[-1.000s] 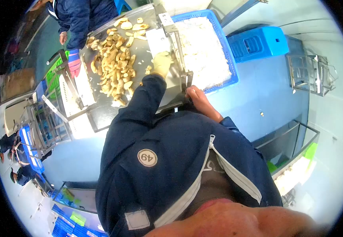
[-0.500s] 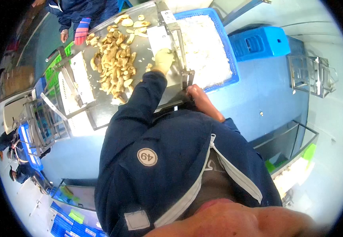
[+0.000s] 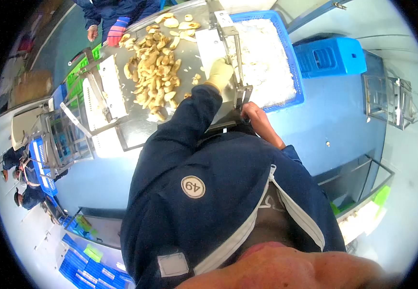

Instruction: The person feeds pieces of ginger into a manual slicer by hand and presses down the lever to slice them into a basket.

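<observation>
My left hand point(image 3: 221, 74), in a pale yellow glove, is at the metal cutter point(image 3: 233, 45), fingers closed beside its blade bar; what they hold is hidden. My bare right hand point(image 3: 256, 115) is wrapped round the cutter's handle point(image 3: 244, 96) at its near end. Left of the cutter, a heap of brown mushrooms point(image 3: 156, 67) lies on the steel table point(image 3: 134, 132). A few pale pieces point(image 3: 197, 78) lie close to my left hand. Beyond the cutter, a blue basket point(image 3: 293, 72) holds white slices point(image 3: 266, 62).
A co-worker's hand in a striped pink and blue glove point(image 3: 117, 31) is at the table's far left edge, near another metal cutter point(image 3: 98, 89). A blue stool point(image 3: 331, 58) stands right of the basket. Metal frames point(image 3: 389, 101) are farther right. Other people are at the far left.
The view has shifted, moving the scene rightward. The co-worker's gloved hand has moved away from the other cutter to the table's far edge. My hands stay at the cutter.
</observation>
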A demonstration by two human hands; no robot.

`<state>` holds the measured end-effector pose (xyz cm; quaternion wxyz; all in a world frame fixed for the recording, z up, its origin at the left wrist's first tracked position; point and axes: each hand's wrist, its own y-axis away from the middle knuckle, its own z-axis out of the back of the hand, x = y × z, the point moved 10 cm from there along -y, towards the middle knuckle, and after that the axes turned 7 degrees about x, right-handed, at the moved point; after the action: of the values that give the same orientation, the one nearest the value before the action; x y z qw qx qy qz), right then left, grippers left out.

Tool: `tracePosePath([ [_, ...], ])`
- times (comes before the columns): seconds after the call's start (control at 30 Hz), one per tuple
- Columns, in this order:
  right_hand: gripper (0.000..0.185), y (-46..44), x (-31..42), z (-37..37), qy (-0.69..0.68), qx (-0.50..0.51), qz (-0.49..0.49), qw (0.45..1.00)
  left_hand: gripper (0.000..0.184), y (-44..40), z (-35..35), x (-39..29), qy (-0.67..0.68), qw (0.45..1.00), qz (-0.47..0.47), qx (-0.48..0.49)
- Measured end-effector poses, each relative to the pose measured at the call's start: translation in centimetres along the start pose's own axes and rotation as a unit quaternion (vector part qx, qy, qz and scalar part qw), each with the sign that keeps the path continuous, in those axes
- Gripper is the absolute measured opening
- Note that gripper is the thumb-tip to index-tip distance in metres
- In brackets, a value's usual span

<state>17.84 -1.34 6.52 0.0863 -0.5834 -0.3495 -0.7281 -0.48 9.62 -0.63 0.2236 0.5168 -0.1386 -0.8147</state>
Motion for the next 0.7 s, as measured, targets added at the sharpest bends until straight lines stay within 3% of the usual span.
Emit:
tracePosePath([
  [0.13, 0.039, -0.1, -0.5, -0.1, -0.011, 0.011, -0.007, 1.0, 0.02, 3.0, 1.1, -2.6, 0.074, 0.997, -0.036, -0.013],
  [0.23, 0.038, 0.2, 0.2, 0.1, 0.003, 0.014, -0.01, 1.0, 0.018, 4.9, 3.0, -4.3, 0.13, 0.976, -0.173, 0.006],
  [0.27, 0.038, 0.1, 0.1, 0.0, -0.004, 0.013, -0.01, 1.0, 0.017, 6.6, 6.5, -5.7, 0.032, 0.924, -0.359, -0.129],
  [0.3, 0.038, 0.0, -0.1, 0.0, -0.011, 0.011, -0.009, 1.0, 0.021, 6.4, 9.4, -5.3, -0.029, 0.951, -0.282, -0.121],
  [0.33, 0.038, -0.1, -0.3, 0.0, -0.007, 0.013, -0.003, 1.0, 0.028, 7.8, 11.6, -6.5, -0.28, 0.942, -0.154, -0.103],
  [0.37, 0.037, -0.2, -0.7, 0.0, -0.003, 0.016, 0.003, 1.0, 0.034, 6.2, 14.5, -1.6, -0.296, 0.937, -0.106, -0.152],
  [0.4, 0.037, -0.3, -0.9, 0.0, 0.002, 0.019, 0.009, 1.0, 0.032, 6.8, 16.7, -0.6, -0.394, 0.869, -0.114, -0.276],
  [0.43, 0.037, -0.3, -1.1, 0.1, 0.006, 0.021, -0.004, 1.0, 0.03, 6.5, 18.1, 2.2, -0.413, 0.859, -0.091, -0.287],
  [0.5, 0.037, -0.2, -1.3, 0.0, 0.015, 0.027, -0.031, 0.999, 0.03, 6.3, 18.8, 3.9, -0.449, 0.865, -0.027, -0.222],
  [0.7, 0.037, -0.3, -0.2, -0.1, 0.021, 0.025, 0.003, 0.999, 0.026, 3.3, 20.6, 5.9, -0.471, 0.849, -0.036, -0.236],
])
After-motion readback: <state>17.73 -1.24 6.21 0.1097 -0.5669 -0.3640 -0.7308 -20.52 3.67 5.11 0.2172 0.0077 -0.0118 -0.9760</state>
